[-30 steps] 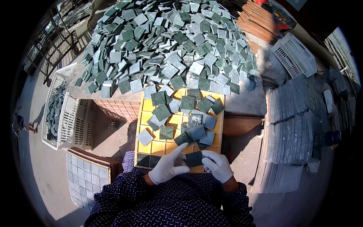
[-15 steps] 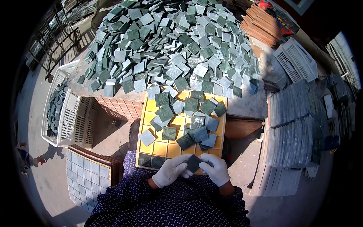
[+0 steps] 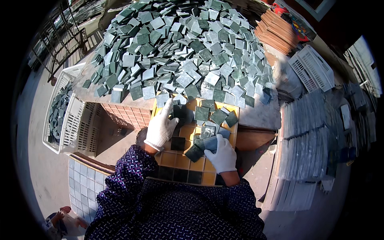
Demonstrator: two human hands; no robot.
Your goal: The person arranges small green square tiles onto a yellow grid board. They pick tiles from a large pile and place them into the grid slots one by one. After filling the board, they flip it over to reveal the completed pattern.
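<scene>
A yellow gridded tray lies in front of me with loose square stone tiles on it, green and grey. Along its near edge, dark square tiles sit side by side in the grid cells. My left hand, in a white glove, reaches over the tray's left side, index finger stretched out and thumb apart, beside loose tiles at the far left. My gloved right hand is at the tray's right side. Its thumb and fingers are apart at the edge of a blue-grey tile, which overlaps other tiles.
A big heap of tiles covers the table beyond the tray. White crates with tiles stand left, above a tiled panel. Stacked slabs and a white crate are at right. Another person shows at lower left.
My hands have parted from the dark tile they held together and moved forward over the tray. Another dark tile now lies in the near row. The other person appears nearer, at lower left.
</scene>
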